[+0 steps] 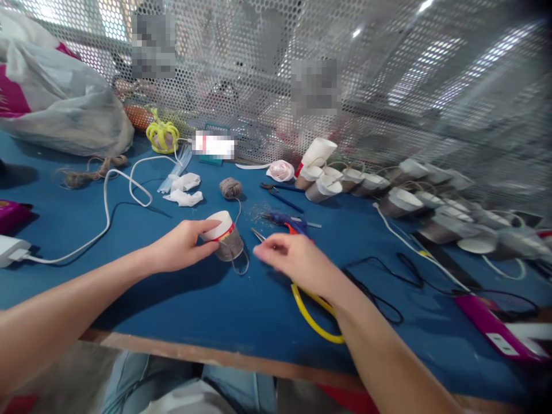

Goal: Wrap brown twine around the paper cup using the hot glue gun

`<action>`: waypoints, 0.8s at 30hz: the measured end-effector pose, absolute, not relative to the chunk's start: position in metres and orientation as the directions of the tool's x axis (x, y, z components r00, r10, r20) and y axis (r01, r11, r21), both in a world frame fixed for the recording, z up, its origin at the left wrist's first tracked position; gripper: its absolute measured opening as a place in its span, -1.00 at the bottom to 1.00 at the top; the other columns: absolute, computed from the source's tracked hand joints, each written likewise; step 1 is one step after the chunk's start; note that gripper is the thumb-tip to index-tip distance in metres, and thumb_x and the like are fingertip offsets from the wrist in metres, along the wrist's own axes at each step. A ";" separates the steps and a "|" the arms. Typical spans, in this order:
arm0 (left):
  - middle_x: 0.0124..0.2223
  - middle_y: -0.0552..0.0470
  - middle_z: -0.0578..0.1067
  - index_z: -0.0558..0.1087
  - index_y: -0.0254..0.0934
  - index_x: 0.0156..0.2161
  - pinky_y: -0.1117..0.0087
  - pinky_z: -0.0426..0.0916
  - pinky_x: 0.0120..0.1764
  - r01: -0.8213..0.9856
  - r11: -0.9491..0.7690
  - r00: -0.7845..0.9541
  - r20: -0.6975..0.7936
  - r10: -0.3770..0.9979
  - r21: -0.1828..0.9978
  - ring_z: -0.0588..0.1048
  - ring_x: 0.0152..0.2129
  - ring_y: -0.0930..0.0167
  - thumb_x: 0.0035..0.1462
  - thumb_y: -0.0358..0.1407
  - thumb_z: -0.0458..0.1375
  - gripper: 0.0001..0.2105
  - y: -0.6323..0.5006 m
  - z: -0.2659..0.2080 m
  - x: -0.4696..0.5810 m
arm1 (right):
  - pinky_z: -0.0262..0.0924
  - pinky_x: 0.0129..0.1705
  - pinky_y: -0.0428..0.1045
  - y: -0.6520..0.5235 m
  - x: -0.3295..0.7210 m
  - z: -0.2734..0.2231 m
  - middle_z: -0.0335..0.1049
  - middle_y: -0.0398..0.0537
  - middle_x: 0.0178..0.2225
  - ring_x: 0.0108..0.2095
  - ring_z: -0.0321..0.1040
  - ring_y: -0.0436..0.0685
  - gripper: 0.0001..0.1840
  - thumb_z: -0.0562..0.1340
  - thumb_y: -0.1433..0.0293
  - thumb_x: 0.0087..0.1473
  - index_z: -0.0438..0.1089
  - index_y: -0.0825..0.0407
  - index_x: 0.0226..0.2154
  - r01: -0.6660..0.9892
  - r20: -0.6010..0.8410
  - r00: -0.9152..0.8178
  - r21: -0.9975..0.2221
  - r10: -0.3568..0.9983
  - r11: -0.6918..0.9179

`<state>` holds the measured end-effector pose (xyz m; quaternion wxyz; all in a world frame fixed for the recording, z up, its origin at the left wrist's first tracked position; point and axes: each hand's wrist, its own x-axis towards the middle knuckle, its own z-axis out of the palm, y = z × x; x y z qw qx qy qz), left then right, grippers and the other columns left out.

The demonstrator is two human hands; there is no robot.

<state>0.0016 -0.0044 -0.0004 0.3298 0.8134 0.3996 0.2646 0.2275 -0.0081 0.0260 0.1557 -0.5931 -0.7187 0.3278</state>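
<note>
My left hand (pixel 185 244) is closed around a white paper cup (pixel 221 225), tilted, with grey yarn wrapped over its lower part. A loop of yarn (pixel 242 265) hangs from the cup, and a strand runs back to a small grey yarn ball (pixel 230 188). To the right, my right hand (pixel 291 256) hovers with thumb and fingers pinched together, slightly blurred. Whatever is in that pinch, if anything, cannot be made out. Below it lie yellow-handled scissors (pixel 317 322), partly hidden by the hand and forearm. A metal tip (pixel 259 234) shows beside the fingers.
Behind my right hand lie a blue glue gun (pixel 280 218) and blue-handled pliers (pixel 284 198). Several wrapped cups (pixel 403 202) stand at the right. White scraps (pixel 185 195), a white cable (pixel 107 218) and a big plastic bag (pixel 64 98) are left. A perforated metal screen (pixel 259 75) backs the table.
</note>
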 end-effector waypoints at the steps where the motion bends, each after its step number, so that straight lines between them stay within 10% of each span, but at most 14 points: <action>1: -0.17 -0.01 0.50 0.36 -0.35 -0.08 0.42 0.30 -0.19 0.470 -0.459 0.526 0.179 0.832 0.754 0.43 -0.29 0.36 0.08 -0.31 0.00 -0.70 -0.004 0.000 0.001 | 0.08 -0.63 -0.13 -0.015 0.218 0.025 0.32 -0.14 -0.55 -0.63 0.19 -0.06 -0.67 0.18 0.15 -0.09 0.37 0.07 -0.37 0.709 -0.278 -0.316 -0.704 0.907 0.031; 4: -0.17 -0.01 0.50 0.37 -0.36 -0.09 0.42 0.30 -0.18 0.452 -0.453 0.491 0.210 0.845 0.768 0.43 -0.27 0.36 0.09 -0.29 0.00 -0.70 -0.004 0.002 0.001 | 0.01 -0.74 -0.16 -0.024 0.200 0.016 0.35 -0.09 -0.35 -0.69 0.15 -0.12 -0.62 0.18 0.19 -0.07 0.26 0.06 -0.21 0.573 -0.370 -0.406 -0.816 0.836 -0.084; 7: -0.17 0.00 0.50 0.37 -0.36 -0.08 0.42 0.30 -0.17 0.456 -0.460 0.481 0.225 0.848 0.762 0.42 -0.27 0.35 0.08 -0.30 0.01 -0.70 -0.003 0.004 -0.001 | -0.05 -0.72 -0.18 -0.023 0.197 0.010 0.25 -0.23 -0.57 -0.72 0.06 -0.14 -0.76 0.13 0.23 -0.01 0.27 0.07 -0.35 0.537 -0.360 -0.425 -0.839 0.831 -0.089; 17: -0.24 0.01 0.50 0.35 -0.38 -0.06 0.46 0.29 -0.26 0.430 -0.454 0.628 0.103 0.772 0.780 0.42 -0.35 0.41 0.08 -0.34 0.01 -0.70 -0.009 0.008 0.001 | -0.03 -0.60 -0.14 -0.026 0.214 0.020 0.20 -0.20 -0.63 -0.63 0.03 -0.08 -0.77 0.13 0.27 0.02 0.35 0.07 -0.52 0.578 0.209 -0.243 -0.753 0.947 0.314; 24: -0.22 0.00 0.48 0.36 -0.36 -0.10 0.44 0.29 -0.22 0.343 -0.399 0.666 0.079 0.741 0.850 0.40 -0.32 0.40 0.09 -0.31 0.02 -0.73 -0.012 0.011 0.002 | -0.02 -0.61 -0.15 -0.025 0.217 0.017 0.17 -0.20 -0.65 -0.64 0.02 -0.09 -0.78 0.13 0.29 0.02 0.33 0.06 -0.54 0.600 0.223 -0.234 -0.732 0.946 0.321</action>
